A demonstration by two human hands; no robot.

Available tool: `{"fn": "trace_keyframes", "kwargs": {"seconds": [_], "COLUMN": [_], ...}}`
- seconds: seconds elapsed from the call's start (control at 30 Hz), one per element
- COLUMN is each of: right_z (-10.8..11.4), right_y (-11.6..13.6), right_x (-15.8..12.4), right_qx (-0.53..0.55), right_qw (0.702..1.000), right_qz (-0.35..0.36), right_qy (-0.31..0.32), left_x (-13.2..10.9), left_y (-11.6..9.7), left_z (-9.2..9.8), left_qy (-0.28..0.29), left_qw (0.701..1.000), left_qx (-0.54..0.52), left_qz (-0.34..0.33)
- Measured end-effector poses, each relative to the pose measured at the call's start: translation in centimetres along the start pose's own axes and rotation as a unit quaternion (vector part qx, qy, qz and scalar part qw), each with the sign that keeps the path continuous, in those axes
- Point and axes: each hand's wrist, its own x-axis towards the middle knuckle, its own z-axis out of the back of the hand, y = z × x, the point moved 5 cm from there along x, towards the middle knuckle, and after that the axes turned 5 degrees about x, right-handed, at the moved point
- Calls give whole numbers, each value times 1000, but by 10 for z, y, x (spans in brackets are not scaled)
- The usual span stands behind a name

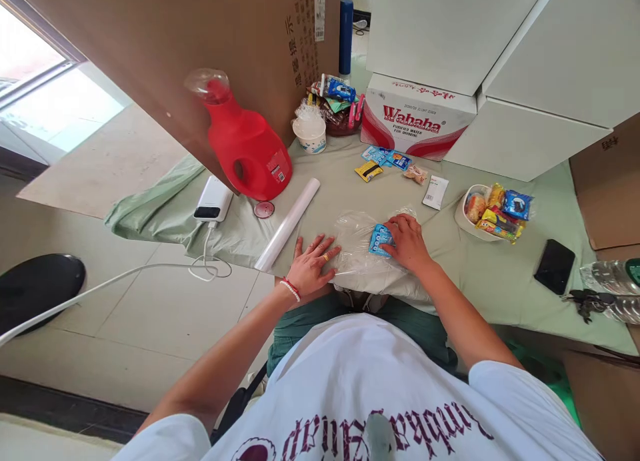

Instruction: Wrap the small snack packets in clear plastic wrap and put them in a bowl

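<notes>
At loose film point(351, 238), noted left hand point(313, 266) splayed empty, right hand point(409, 241) curled on blue packet point(379, 240), grip indeterminable; judged slack-caused bunching possible.

From the plastic bag point(350, 248), an open lane runs over the cloth point(341, 186) toward eleven o'clock, ending at the paper cup point(311, 142); the roll point(289, 224) blocks nine and the red jug point(265, 153) ten. Small packets point(369, 171) lie across twelve to one before the water box point(417, 118), and a gap at two passes between the white packet point(436, 192) and the snack bowl point(475, 232) at three.
</notes>
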Motion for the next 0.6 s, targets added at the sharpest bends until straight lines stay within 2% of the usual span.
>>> {"fn": "trace_keyframes", "kwargs": {"seconds": [0.17, 0.3, 0.4, 0.5, 0.6], "right_z": [2, -4, -3, 10, 23], "right_y": [14, 16, -1, -29, -46], "right_x": [-17, -27, -24, -14, 2], "right_qx": [-8, 5, 52, 134, 183], "right_qw": [998, 998, 998, 990, 981], "right_qz": [48, 57, 19, -43, -64], "right_qy": [-50, -6, 9, -5, 25], "left_x": [0, 0, 0, 0, 0], "left_y": [0, 1, 1, 1, 0], "left_z": [0, -1, -2, -2, -2], "left_qy": [-2, -11, -16, -17, -19], "left_qw": [1000, 1000, 1000, 1000, 1000], "left_qx": [-5, -9, -12, -13, -15], "left_qz": [3, 2, 3, 5, 5]}}
